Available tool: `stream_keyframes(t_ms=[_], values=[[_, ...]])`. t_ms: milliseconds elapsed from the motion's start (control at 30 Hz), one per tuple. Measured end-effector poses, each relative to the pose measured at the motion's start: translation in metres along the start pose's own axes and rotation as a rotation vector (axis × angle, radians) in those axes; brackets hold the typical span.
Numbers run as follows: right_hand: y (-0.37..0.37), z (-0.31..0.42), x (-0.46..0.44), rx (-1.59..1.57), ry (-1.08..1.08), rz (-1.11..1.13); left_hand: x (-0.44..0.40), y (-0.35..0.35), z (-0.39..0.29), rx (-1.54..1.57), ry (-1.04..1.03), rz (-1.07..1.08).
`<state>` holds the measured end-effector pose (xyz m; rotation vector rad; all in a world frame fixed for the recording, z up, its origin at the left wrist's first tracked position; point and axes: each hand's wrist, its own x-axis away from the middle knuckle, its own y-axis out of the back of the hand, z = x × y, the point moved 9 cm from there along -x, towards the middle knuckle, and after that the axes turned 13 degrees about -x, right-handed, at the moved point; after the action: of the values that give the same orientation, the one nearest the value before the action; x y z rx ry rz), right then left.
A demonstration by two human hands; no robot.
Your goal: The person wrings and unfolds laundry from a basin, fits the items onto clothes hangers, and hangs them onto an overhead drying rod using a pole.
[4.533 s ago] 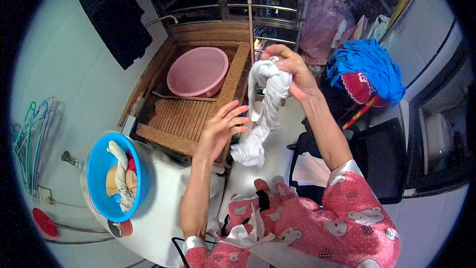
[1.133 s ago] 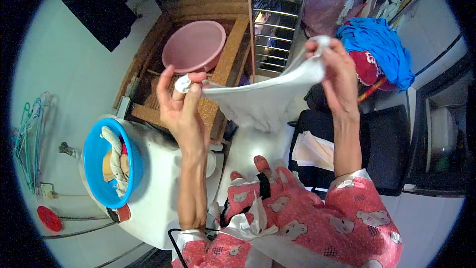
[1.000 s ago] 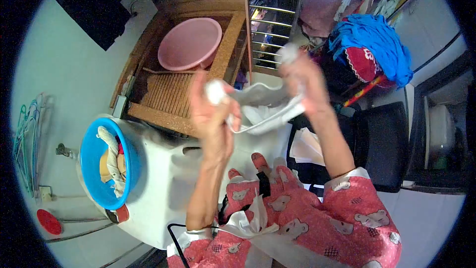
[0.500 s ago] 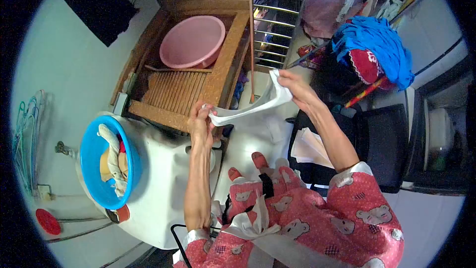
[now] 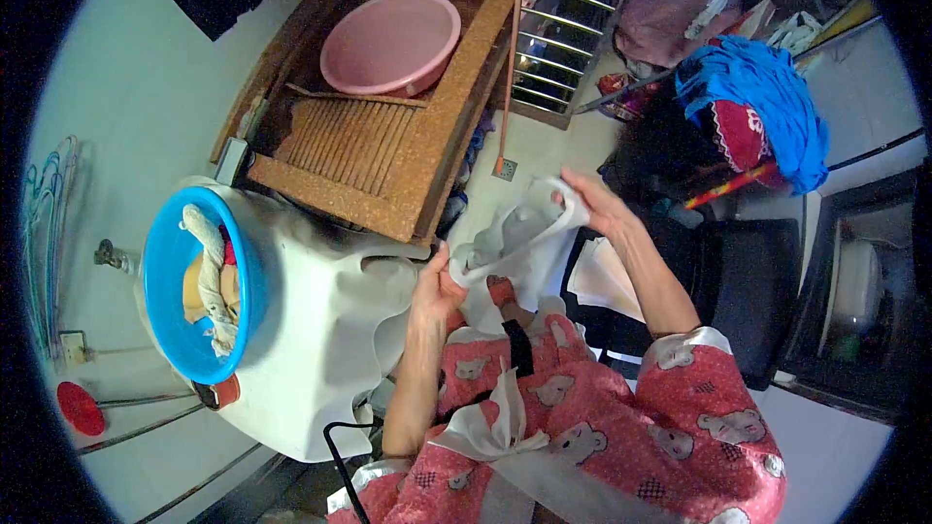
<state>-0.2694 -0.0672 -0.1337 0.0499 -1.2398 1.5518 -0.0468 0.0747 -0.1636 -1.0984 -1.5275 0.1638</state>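
Note:
A white cloth (image 5: 524, 238) hangs spread between my two hands, its upper edge open in a loop. My left hand (image 5: 439, 283) grips the cloth's left edge, near the corner of the brown stone sink. The cloth's right edge is pinched in my right hand (image 5: 592, 202), over the floor. To the left, a blue basin (image 5: 254, 281) stands on a white-covered surface (image 5: 311, 330). Inside it lie a twisted off-white cloth (image 5: 207, 277), a beige cloth and something red.
A pink basin (image 5: 390, 44) sits in the brown sink (image 5: 335, 204) with a ribbed washboard. Hangers (image 5: 49, 233) are at the left wall. Blue cloth (image 5: 762, 102) lies on a dark heap at right, above a black chair-like object (image 5: 748, 281) and some papers (image 5: 604, 277). A pole stands beside a floor drain (image 5: 505, 169).
The bunched white cloth has been unfolded and stretched out, and my left hand has taken hold of it. Both hands are now lower. The view has tilted down, showing the floor drain.

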Motion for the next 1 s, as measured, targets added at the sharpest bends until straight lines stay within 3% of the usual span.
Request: stream_keyframes(t_ms=[33,133,167,300,400,500,533,567,633,700,967,1000], values=[[-0.006,-0.018,-0.002,-0.028,-0.096,0.102,0.004,-0.002,0.002,-0.023,0.014,0.008],[-0.008,-0.027,0.009,-0.027,-0.135,0.025,0.013,-0.012,-0.009,-0.023,-0.065,0.098],[-0.008,-0.02,0.004,-0.039,-0.085,0.157,0.018,-0.016,-0.014,-0.01,-0.112,0.138],[-0.043,-0.026,0.023,0.051,-0.002,0.256,0.032,-0.051,-0.041,0.1,-0.283,0.413],[-0.045,-0.011,0.026,0.159,0.076,0.195,0.022,-0.035,-0.036,0.089,-0.289,0.246],[-0.057,0.01,0.029,0.287,0.264,0.165,0.022,-0.034,-0.029,-0.121,-0.323,0.271],[-0.031,0.008,0.026,0.293,0.285,-0.102,0.023,-0.036,-0.028,-0.15,-0.325,0.278],[-0.043,0.003,0.036,0.372,0.253,-0.13,0.026,-0.039,-0.025,-0.185,-0.331,0.299],[-0.074,-0.018,0.028,0.328,0.224,0.12,0.031,-0.054,-0.027,-0.234,-0.351,0.368],[-0.105,-0.034,0.036,0.377,0.153,0.206,0.038,-0.069,-0.033,-0.277,-0.361,0.421],[-0.203,-0.069,0.067,0.715,0.198,0.308,0.074,-0.071,-0.068,-0.326,-0.494,0.353],[-0.206,-0.07,0.06,0.844,0.307,0.359,0.073,-0.067,-0.07,-0.309,-0.504,0.348]])
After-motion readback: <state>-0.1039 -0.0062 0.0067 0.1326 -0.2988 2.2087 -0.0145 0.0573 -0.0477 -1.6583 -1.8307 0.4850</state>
